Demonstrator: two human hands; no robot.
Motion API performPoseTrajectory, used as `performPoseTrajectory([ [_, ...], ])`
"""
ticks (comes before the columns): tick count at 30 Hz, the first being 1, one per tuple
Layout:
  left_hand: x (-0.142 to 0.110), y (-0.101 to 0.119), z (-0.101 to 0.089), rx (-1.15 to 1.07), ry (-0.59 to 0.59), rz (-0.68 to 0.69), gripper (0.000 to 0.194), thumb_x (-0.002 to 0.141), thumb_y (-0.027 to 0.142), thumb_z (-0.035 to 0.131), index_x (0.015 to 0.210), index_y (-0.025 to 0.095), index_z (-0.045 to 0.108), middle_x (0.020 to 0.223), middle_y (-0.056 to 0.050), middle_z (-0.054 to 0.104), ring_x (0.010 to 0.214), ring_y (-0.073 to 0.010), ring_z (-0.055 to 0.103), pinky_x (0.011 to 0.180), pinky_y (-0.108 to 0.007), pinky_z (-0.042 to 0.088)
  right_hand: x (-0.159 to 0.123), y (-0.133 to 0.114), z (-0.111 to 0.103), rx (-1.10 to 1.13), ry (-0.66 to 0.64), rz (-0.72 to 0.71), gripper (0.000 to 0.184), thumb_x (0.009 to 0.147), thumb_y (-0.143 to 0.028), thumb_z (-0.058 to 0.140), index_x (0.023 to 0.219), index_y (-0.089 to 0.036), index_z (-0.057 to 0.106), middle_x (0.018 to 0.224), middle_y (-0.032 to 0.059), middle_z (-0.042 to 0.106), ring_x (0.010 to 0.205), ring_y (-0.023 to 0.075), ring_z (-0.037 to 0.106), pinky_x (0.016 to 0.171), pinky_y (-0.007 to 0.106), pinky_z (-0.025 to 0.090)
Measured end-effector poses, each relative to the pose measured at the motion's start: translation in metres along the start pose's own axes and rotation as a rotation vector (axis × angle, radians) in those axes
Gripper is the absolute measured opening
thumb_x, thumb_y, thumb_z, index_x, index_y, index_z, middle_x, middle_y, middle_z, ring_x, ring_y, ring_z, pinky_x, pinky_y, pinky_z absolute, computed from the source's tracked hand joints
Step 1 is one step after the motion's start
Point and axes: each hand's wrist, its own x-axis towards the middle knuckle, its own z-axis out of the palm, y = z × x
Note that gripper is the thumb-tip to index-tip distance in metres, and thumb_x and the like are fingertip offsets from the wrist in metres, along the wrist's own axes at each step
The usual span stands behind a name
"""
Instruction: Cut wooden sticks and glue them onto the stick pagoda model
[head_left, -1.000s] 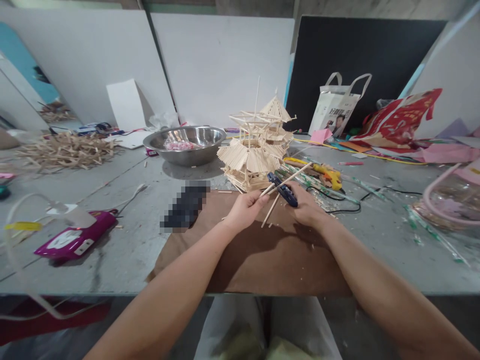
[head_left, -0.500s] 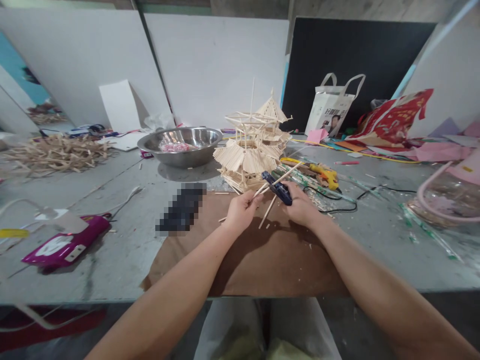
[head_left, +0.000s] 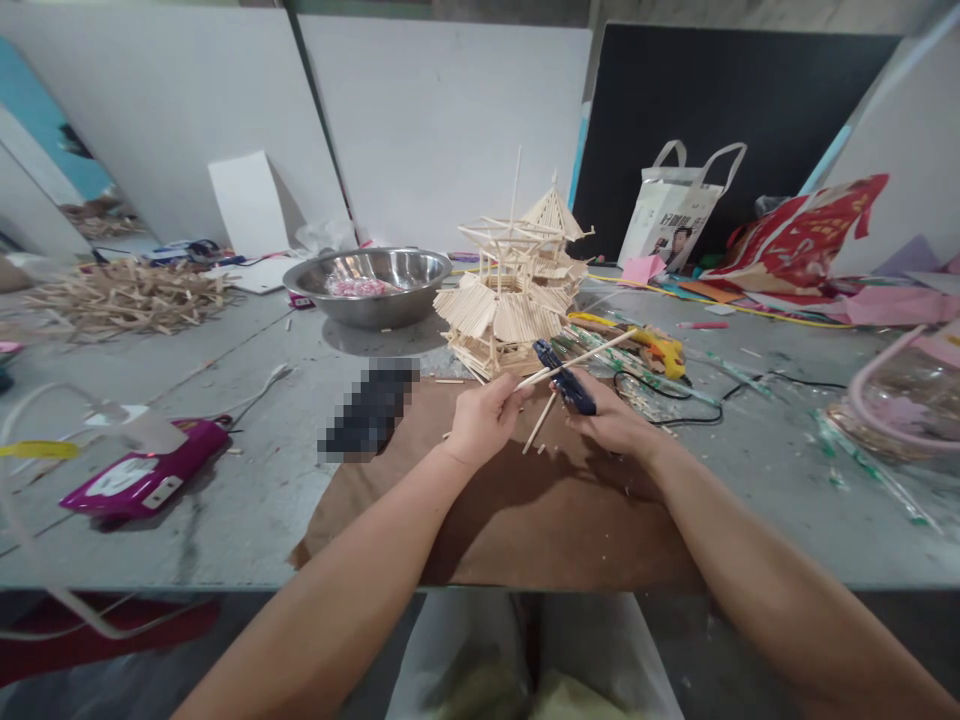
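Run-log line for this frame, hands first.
left hand: holds wooden stick | right hand: holds dark blue tool | ahead: stick-built model | underneath: brown sheet

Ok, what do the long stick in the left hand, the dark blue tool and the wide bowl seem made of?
Long stick: bare, matte wood or bamboo, judging by its pale straw colour.
Dark blue tool: perhaps plastic or coated metal, given its even colour; too small to settle.
Wide bowl: likely polished steel, from its silvery reflections.

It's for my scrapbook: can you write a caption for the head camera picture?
Left hand holding a wooden stick, right hand holding a blue tool, a stick house just beyond.
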Motion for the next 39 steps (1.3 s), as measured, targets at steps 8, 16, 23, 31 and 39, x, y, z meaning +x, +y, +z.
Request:
performPoseTrajectory([
  [8,0.003,0.001,0.006,-0.593,-0.264,-0.193,0.031,0.074,0.042,0.04,0.063,0.014,0.045,0.047,0.006,0.03,0.042,-0.0041,0.026,0.042,-0.018,0.02,0.001,0.005,0.001,-0.216,0.168,-0.001,0.049,0.059,-0.014,0.047,0.107,-0.015,0.038,0.1,0.0088,0.048,0.091,0.0198,0.045,0.08,0.034,0.035],
  [16,0.004,0.003,-0.001,-0.826,-0.424,-0.317,0.031,0.073,0.041,0.044,0.058,0.013,0.046,0.039,0.008,0.032,0.035,-0.0019,0.026,0.038,-0.018,0.018,0.0,0.009,-0.002,-0.4,0.246,-0.065,0.046,0.058,-0.015,0.051,0.103,-0.018,0.04,0.098,0.0087,0.049,0.089,0.0221,0.046,0.072,0.034,0.038],
  [23,0.006,0.004,-0.006,-0.881,-0.479,-0.358,0.03,0.071,0.038,0.048,0.054,0.013,0.046,0.038,0.007,0.037,0.035,-0.0019,0.033,0.038,-0.018,0.02,-0.001,0.007,-0.004,-0.448,0.217,-0.039,0.045,0.058,-0.019,0.053,0.101,-0.018,0.042,0.095,0.0083,0.052,0.084,0.0217,0.048,0.07,0.032,0.039],
  [31,0.007,-0.002,-0.003,-0.752,-0.393,-0.324,0.03,0.071,0.039,0.047,0.063,0.012,0.056,0.042,0.005,0.044,0.037,-0.0019,0.03,0.04,-0.018,0.02,0.0,0.008,-0.001,-0.422,0.201,0.03,0.044,0.059,-0.021,0.052,0.102,-0.017,0.043,0.092,0.0077,0.054,0.082,0.0206,0.05,0.071,0.032,0.039],
  [39,0.008,-0.005,0.002,-0.783,-0.26,-0.308,0.026,0.067,0.038,0.053,0.06,0.013,0.05,0.047,0.004,0.049,0.039,-0.0021,0.029,0.04,-0.018,0.019,0.0,0.005,-0.003,-0.438,0.235,0.052,0.039,0.061,-0.024,0.05,0.099,-0.018,0.044,0.089,0.0073,0.055,0.077,0.0203,0.051,0.067,0.031,0.04],
])
